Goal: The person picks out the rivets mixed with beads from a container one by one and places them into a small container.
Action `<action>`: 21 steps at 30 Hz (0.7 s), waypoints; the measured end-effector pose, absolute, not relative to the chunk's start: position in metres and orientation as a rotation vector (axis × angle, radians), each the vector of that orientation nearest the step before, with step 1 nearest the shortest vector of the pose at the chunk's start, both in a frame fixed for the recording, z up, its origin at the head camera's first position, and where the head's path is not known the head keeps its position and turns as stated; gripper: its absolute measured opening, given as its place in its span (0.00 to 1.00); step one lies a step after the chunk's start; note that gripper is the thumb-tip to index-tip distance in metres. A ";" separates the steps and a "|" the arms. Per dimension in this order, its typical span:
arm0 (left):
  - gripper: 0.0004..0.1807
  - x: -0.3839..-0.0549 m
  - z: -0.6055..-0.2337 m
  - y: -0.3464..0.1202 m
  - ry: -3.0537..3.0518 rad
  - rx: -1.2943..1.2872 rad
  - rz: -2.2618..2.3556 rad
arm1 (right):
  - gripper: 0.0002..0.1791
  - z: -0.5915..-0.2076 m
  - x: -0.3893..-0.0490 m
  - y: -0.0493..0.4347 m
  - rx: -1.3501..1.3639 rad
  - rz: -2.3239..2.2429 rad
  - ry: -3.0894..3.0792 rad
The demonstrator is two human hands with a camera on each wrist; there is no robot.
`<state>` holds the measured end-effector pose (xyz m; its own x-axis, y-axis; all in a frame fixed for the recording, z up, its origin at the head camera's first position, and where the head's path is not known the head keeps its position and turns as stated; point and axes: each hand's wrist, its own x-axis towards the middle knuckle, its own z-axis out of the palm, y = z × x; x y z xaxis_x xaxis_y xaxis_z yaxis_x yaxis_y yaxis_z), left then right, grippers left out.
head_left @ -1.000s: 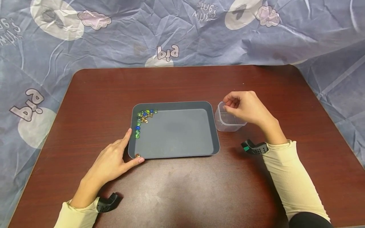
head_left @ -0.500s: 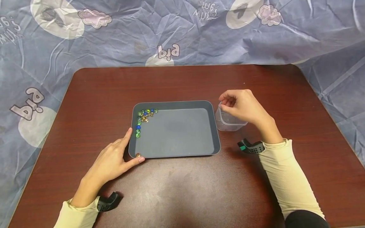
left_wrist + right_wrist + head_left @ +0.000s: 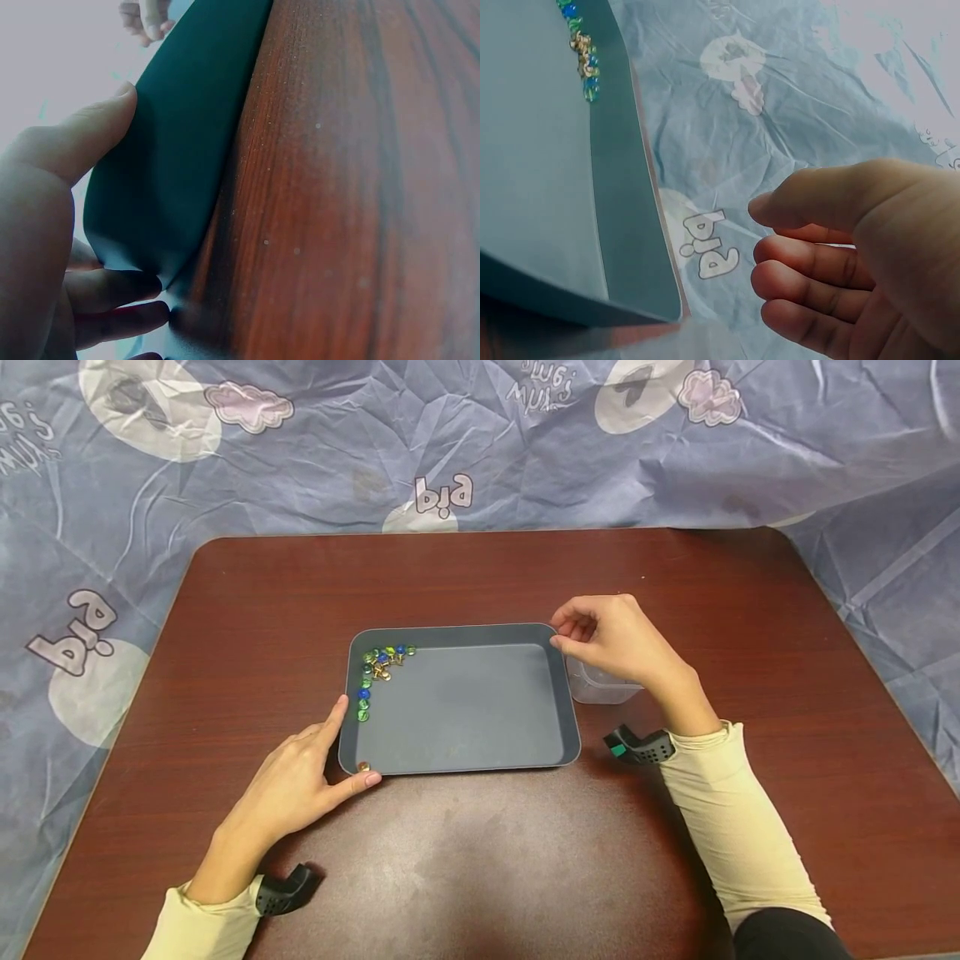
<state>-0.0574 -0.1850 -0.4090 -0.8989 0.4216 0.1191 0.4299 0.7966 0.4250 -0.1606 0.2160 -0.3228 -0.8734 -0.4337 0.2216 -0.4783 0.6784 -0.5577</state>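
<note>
My left hand (image 3: 288, 781) rests at the near left corner of a grey rectangular tray (image 3: 465, 710). Its thumb lies along the front rim and its index finger against the left side. Green and blue glass marbles (image 3: 363, 694) line the tray's left side and far left corner, with several small gold pin-like pieces (image 3: 384, 674) among them. One gold piece (image 3: 363, 767) sits apart by the left thumb. Loosely bent, my right hand (image 3: 618, 639) hovers by the tray's far right corner. The right wrist view shows nothing between its thumb and fingers.
A clear plastic box (image 3: 603, 689) stands against the tray's right side, partly hidden under the right hand. The brown wooden table (image 3: 480, 852) ends at a back edge, with a patterned blue-grey cloth (image 3: 322, 460) hanging behind it.
My right hand has moved left, from over the clear box to the tray's far right corner. The left hand, tray and marbles stay where they were.
</note>
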 end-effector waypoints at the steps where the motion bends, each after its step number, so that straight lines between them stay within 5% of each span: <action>1: 0.57 -0.057 -0.409 -0.185 -2.963 -0.700 -0.707 | 0.03 -0.323 -0.161 0.215 0.770 0.973 -2.815; 21: 0.56 -0.057 -0.408 -0.184 -2.978 -0.683 -0.705 | 0.06 -0.330 -0.170 0.190 0.812 1.059 -2.824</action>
<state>-0.0566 -0.1843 -0.4076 -0.9051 0.4124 0.1035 0.4150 0.8039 0.4259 -0.1702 0.1897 -0.3301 -0.8646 -0.4640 0.1925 -0.4762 0.6348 -0.6086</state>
